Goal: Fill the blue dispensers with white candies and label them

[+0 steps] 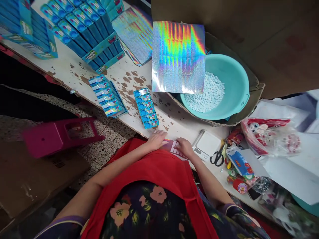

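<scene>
A pinkish label sheet with white rectangles (176, 149) lies at the table's front edge, against the red apron. My left hand (157, 140) rests flat on its left side, fingers stretched out. At its right side, my right hand (184, 148) has its fingers bent and pinched on the sheet; the exact fingertip contact is hard to see. Just beyond my left hand is a row of small blue candy boxes (147, 109). Farther left stands another group of blue boxes (106, 96), with shiny strips on some tops.
A shiny holographic sheet (178, 56) overlaps a turquoise basin (235, 83) holding white candies (206, 94). Stacked blue boxes (84, 36) stand at the back left. To the right are a scale (206, 144), black scissors (217, 157) and plastic bags. A pink stool (50, 137) is left.
</scene>
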A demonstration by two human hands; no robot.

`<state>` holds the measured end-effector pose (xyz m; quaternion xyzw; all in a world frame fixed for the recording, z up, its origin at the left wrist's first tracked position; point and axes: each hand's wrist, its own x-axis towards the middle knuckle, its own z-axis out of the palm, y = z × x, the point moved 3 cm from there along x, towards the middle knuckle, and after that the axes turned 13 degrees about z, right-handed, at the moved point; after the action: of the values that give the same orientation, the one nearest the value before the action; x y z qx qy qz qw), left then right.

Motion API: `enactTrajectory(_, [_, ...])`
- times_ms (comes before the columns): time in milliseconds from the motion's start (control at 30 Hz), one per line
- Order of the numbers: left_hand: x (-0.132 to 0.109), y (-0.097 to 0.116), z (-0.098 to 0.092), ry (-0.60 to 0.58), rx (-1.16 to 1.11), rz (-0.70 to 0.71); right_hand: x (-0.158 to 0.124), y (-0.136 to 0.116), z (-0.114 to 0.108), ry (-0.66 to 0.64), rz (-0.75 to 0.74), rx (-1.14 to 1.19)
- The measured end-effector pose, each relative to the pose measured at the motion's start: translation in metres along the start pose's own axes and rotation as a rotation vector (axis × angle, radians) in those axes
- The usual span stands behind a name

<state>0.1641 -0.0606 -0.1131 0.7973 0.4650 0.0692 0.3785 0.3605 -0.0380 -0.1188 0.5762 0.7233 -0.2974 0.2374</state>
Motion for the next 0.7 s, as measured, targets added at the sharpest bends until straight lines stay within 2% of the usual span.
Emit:
enactTrajectory(100, [0.027, -0.001, 0.016, -0.171, -0.104, -0.085, 0.000, -0.002, 0.002, 0.104, -0.035, 0.078])
enactTrajectory(167, [0.037, -0.006, 0.025, -0.214, -0.130, -0.158, -0.003, -0.006, 0.007, 0.199, -0.082, 0.059])
enactTrajectory(300, [0.042, -0.011, 0.032, -0.222, -0.134, -0.205, -0.009, -0.014, 0.024, 0.259, -0.201, -0.063])
enactTrajectory(533, [0.044, -0.008, 0.025, -0.209, -0.155, -0.276, -0.018, -0.004, 0.038, 0.278, -0.356, -0.095])
enactTrajectory(700, [0.044, -0.006, 0.024, -0.199, -0.169, -0.296, -0.017, -0.006, 0.032, 0.282, -0.297, 0.018])
